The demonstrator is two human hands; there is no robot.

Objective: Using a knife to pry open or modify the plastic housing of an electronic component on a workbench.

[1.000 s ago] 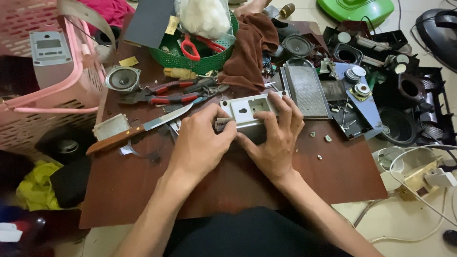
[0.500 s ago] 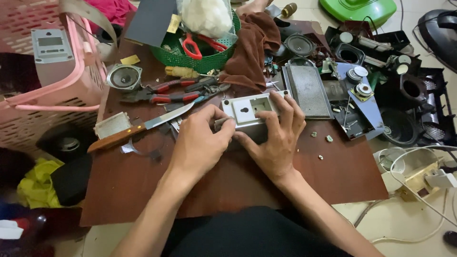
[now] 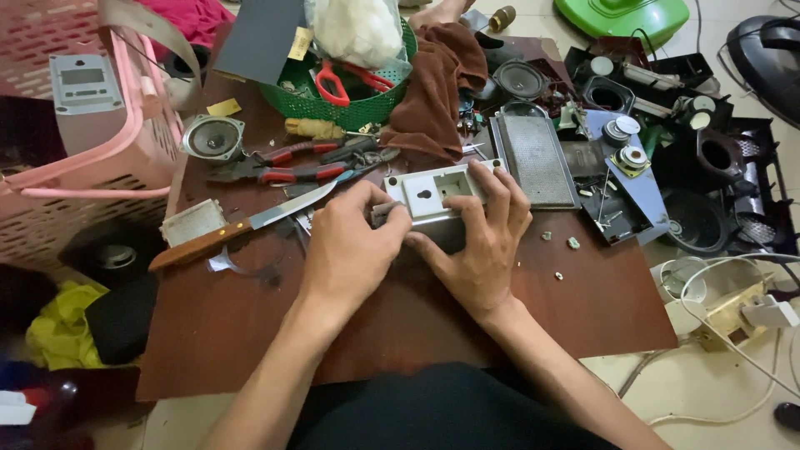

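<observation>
Gripped from both ends by the hands — left hand (image 3: 350,242) on its left end, right hand (image 3: 483,246) over its right — a grey casing (image 3: 433,196), long axis crosswise, mid-bench (image 3: 250,333), equally near both.

A makeshift home repair spot on the floor: a low brown board (image 3: 400,333) serves as a workbench, strewn with red-handled pliers (image 3: 292,173), a knife (image 3: 242,227), loose speakers (image 3: 212,137) and dismantled black casings (image 3: 717,175) at right, with a pink laundry basket (image 3: 108,158) at upper left.
</observation>
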